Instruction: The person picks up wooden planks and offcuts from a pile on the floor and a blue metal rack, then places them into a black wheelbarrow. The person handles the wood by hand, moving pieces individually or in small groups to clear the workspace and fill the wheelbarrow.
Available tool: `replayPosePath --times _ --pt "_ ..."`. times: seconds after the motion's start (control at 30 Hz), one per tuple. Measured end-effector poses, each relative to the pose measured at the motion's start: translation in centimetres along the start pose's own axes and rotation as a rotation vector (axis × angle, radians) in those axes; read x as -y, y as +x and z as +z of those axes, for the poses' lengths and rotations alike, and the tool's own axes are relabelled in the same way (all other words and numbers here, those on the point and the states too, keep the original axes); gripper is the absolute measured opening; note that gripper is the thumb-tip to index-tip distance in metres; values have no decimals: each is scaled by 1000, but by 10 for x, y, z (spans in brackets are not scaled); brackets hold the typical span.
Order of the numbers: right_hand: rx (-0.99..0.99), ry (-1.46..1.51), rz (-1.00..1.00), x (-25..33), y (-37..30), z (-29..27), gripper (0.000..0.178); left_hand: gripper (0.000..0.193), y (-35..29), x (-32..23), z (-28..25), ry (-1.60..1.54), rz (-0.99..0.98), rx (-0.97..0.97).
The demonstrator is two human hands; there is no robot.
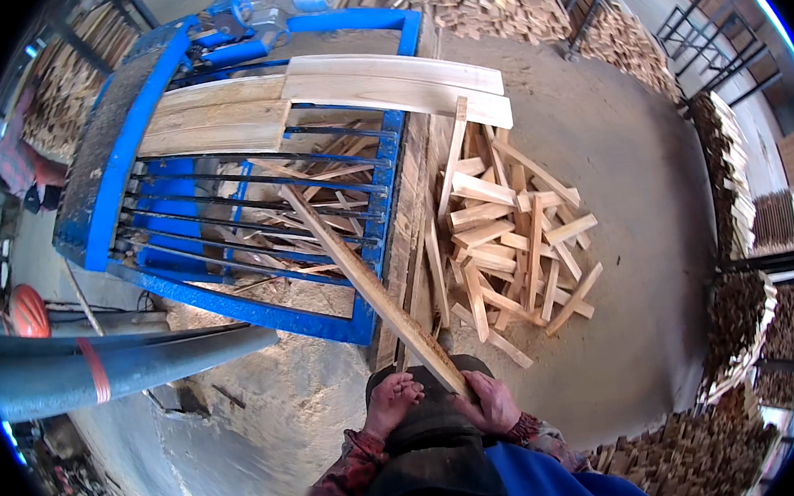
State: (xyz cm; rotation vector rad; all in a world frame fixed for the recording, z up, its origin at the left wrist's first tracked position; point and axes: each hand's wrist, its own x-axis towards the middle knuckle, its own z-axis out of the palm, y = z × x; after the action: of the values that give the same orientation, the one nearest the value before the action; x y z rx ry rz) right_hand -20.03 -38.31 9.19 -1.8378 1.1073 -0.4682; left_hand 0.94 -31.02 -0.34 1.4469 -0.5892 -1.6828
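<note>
A barred blue steel frame (143, 142) stood leftmost, boards (220, 127) across it. The left hand (394, 404) curled beside the batten (372, 287), apparently holding nothing; how tightly it closed was unclear. The batten slanted from over the frame to the right hand (490, 405), which gripped its near end. Offcuts (517, 238) lay heaped farther right. Handling the batten seemed the step; the next move likely called for a second grip.

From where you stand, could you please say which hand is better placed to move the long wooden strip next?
Probably the right hand: it holds the near end of the long wooden strip, while the left hand is curled beside it, apparently empty.
</note>
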Motion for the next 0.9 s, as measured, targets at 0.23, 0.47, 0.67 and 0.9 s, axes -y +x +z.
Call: replayPosePath --times 0.23,0.47,0.67,0.9 --pt "-158 51 167 34 6 60 38 31 -4 -1 -58 -13 -45 160" --pt "-249 153 355 59 18 98 36 30 -22 -3 -112 -68 -139 135" --pt "-390 198 485 65 6 85 33 28 -30 -3 -135 -26 -173 78" --pt "-522 409 612 18 -18 71 30 28 -47 9 -130 15 -152 -10"
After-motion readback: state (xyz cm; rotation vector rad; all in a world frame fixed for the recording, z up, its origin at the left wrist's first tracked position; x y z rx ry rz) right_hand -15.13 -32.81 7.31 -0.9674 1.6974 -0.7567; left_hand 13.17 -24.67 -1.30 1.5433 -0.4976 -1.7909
